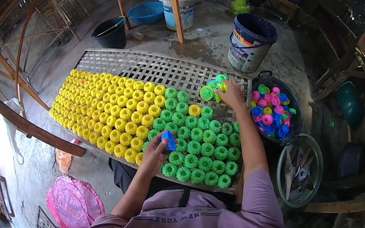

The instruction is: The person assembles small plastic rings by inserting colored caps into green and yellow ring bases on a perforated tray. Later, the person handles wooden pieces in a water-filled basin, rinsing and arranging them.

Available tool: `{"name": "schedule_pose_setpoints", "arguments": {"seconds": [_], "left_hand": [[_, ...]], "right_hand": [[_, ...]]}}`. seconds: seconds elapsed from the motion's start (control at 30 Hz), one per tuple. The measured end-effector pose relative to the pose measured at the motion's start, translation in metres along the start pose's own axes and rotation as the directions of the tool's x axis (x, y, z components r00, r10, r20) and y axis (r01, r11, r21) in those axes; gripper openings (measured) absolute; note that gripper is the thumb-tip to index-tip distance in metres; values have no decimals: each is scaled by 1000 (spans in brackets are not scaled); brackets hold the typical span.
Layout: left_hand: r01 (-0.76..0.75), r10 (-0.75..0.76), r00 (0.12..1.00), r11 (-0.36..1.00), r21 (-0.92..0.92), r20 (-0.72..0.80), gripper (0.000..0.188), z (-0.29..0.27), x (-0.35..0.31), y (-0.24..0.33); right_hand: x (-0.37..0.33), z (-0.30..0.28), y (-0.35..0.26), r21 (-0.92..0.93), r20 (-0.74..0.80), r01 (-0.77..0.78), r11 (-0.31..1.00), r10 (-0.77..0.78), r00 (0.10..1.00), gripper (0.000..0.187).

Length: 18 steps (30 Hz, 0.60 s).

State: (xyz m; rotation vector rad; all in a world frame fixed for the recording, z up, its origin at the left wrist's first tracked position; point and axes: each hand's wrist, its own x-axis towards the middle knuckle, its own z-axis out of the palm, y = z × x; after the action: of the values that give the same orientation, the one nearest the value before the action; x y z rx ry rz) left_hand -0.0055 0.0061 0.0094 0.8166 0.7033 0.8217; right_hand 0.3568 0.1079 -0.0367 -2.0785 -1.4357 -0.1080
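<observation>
A woven bamboo tray [120, 62] lies in front of me, covered with rows of yellow ruffled cakes [105, 108] on the left and green ruffled cakes [200, 151] on the right. My left hand [155, 149] holds a small blue mould [169, 140] just above the green rows near the tray's front edge. My right hand [231, 95] reaches to the tray's far right, gripping a few green and yellow moulds [213, 88] over the bare weave.
A black basin [295, 122] of pink, blue, yellow and green moulds sits right of the tray. A green-rimmed basin [299, 168] holds tools. Behind stand a dark blue bucket [249, 42], a white bucket [182, 8], a blue basin [146, 13] and a black bucket [110, 33]. A pink bag [74, 201] lies lower left.
</observation>
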Motion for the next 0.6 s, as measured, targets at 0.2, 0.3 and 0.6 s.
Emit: {"name": "schedule_pose_setpoints", "arguments": {"seconds": [0.2, 0.3, 0.6], "left_hand": [[-59, 59, 998, 998, 26, -13, 46, -7, -5, 9], [-36, 36, 999, 999, 7, -25, 45, -10, -4, 8], [8, -6, 1000, 997, -74, 22, 44, 2, 3, 0]], "right_hand": [[29, 30, 69, 641, -39, -183, 745, 270, 962, 26], [31, 33, 91, 856, 125, -319, 408, 434, 892, 27], [-28, -14, 59, -69, -25, 303, 951, -305, 952, 38]]}}
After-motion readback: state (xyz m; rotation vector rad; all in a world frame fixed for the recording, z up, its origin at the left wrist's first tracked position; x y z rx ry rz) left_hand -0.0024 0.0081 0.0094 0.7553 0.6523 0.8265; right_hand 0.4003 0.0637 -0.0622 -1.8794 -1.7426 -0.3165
